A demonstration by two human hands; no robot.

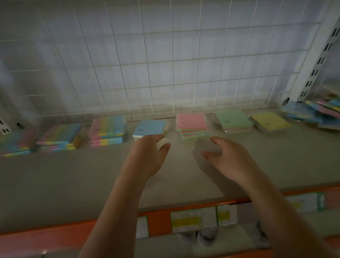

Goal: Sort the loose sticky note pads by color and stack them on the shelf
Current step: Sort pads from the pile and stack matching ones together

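Left hand (146, 151) and right hand (226, 157), both empty with fingers loosely spread, hover over the shelf (67, 177); blue pad (148, 127) lies just beyond left fingertips.

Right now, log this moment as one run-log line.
left hand: open, fingertips at blue stack | right hand: open, empty, above shelf | unsorted pile: far right

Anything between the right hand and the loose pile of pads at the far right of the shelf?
Nothing visible blocks it. The right hand hovers empty over bare shelf. The loose pile lies further right at the back. The yellow stack sits along the back row, clear of a path along the front.
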